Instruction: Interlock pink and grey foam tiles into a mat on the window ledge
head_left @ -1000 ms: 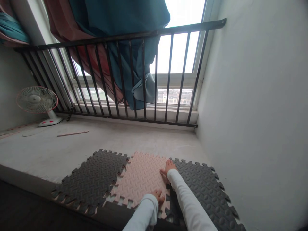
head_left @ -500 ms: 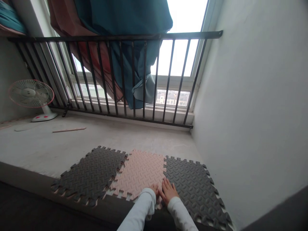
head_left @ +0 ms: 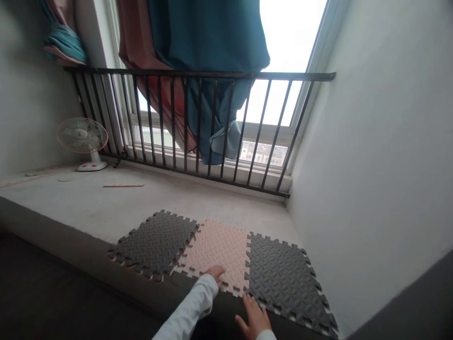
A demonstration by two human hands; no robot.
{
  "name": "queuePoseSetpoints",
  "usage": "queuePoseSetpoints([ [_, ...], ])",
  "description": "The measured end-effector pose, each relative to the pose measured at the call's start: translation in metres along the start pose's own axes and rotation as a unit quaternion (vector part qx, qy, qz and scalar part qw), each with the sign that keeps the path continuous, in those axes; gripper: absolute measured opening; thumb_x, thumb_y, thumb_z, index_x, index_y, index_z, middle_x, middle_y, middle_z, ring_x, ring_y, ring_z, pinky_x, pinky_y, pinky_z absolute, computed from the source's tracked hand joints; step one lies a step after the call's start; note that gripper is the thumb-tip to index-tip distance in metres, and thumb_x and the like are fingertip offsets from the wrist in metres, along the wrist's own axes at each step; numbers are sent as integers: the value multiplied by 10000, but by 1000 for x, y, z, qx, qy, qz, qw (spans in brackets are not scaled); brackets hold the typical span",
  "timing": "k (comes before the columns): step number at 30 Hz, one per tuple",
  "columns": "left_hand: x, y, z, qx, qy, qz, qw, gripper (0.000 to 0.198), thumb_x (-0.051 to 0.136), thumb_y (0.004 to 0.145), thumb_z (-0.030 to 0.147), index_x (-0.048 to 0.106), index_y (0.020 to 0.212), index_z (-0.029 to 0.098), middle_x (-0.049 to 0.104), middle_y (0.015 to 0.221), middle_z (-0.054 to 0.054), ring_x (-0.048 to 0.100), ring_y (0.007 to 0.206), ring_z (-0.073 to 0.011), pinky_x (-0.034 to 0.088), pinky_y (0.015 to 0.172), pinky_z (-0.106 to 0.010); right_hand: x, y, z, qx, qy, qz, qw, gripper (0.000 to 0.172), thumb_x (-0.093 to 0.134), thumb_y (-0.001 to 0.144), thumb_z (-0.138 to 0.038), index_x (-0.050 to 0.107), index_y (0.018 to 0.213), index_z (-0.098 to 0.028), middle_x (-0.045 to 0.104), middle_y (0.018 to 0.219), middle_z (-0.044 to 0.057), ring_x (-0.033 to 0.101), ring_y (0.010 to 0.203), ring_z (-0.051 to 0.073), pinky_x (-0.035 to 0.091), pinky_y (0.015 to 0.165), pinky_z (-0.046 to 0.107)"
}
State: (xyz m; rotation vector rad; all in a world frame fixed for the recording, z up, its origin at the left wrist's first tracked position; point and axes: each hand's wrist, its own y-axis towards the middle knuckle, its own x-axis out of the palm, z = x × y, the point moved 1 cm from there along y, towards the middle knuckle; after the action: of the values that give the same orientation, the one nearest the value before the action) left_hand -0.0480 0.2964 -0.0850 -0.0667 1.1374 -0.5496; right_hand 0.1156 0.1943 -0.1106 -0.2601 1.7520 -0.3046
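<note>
Three foam tiles with toothed edges lie in a row on the pale ledge: a dark one (head_left: 157, 241) at left, a pink one (head_left: 221, 248) in the middle and another dark one (head_left: 285, 274) at right. My left hand (head_left: 215, 274) is over the front edge of the pink tile, holding nothing that I can see. Near the front seam between the pink and right dark tiles is my right hand (head_left: 255, 317), fingers spread and nothing in it. The pink and right tiles meet along their seam; narrow gaps show between the pink and left tiles.
A black metal railing (head_left: 198, 74) runs before the window, with blue and pink curtains (head_left: 212, 33) behind it. A small fan (head_left: 82, 137) stands at far left, and a thin strip (head_left: 123, 185) lies on the ledge. A white wall (head_left: 382, 165) rises at right.
My right hand has drawn back toward me from the pink and dark seam. My left hand has moved slightly left, apart from the right. The view has shifted left and up.
</note>
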Motion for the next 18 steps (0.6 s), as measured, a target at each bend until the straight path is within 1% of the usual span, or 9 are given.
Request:
queuePoseSetpoints([
  [2,-18,-21,-34,-81,21,49,995,430,419,692,177,491,1114,220,436,1219,-59,376,1117,-239,307,929,-349,8,-20,-6,-22,12,28,999,586,312,749,-455,284,1292,-236,333,1322,17,304,1212,218,292,990,409],
  [3,-25,-31,-51,-126,32,73,989,417,398,705,175,486,1112,203,425,1208,-92,369,1112,-264,324,895,-391,12,-30,-10,-31,9,44,999,565,298,756,-456,308,1282,-250,355,1310,7,327,1199,216,312,983,389],
  [4,-31,-41,-68,-182,48,99,977,399,405,710,183,486,1101,195,420,1195,-113,367,1102,-279,343,856,-407,15,-38,-14,-38,2,57,998,545,289,761,-450,332,1271,-262,381,1295,0,348,1187,216,324,979,374],
  [6,-38,-57,-93,-282,92,144,944,365,451,708,200,496,1070,201,421,1174,-122,375,1081,-275,371,794,-379,17,-51,-24,-45,-14,69,997,522,288,764,-427,368,1253,-265,430,1263,3,381,1165,222,337,971,359],
  [7,-40,-63,-102,-314,113,157,929,351,471,706,196,503,1056,208,429,1164,-116,388,1067,-259,378,773,-350,17,-55,-28,-46,-19,69,996,520,292,762,-411,375,1250,-254,447,1251,13,389,1159,224,343,965,355],
  [8,-41,-68,-108,-330,129,163,921,337,472,713,186,508,1047,214,442,1151,-112,405,1052,-242,380,756,-323,16,-57,-32,-43,-22,70,996,522,297,760,-395,377,1251,-238,459,1243,26,393,1156,226,348,957,351],
  [12,-44,-76,-120,-325,123,131,929,328,390,777,176,478,1086,239,503,1108,-99,453,1021,-204,383,724,-283,11,-61,-39,-34,-10,86,996,520,301,757,-350,377,1251,-210,486,1220,59,405,1142,226,353,929,346],
  [14,-47,-77,-125,-312,120,119,935,321,407,773,198,477,1082,244,531,1087,-83,458,1028,-201,386,732,-286,10,-64,-36,-32,1,92,995,505,301,759,-340,394,1239,-215,507,1198,67,420,1126,225,357,916,344],
  [18,-54,-75,-135,-282,121,135,942,341,412,759,204,487,1091,218,564,1058,-81,485,1007,-200,392,759,-292,12,-72,-26,-34,22,128,991,458,321,761,-306,460,1186,-210,558,1128,79,475,1061,213,382,869,321],
])
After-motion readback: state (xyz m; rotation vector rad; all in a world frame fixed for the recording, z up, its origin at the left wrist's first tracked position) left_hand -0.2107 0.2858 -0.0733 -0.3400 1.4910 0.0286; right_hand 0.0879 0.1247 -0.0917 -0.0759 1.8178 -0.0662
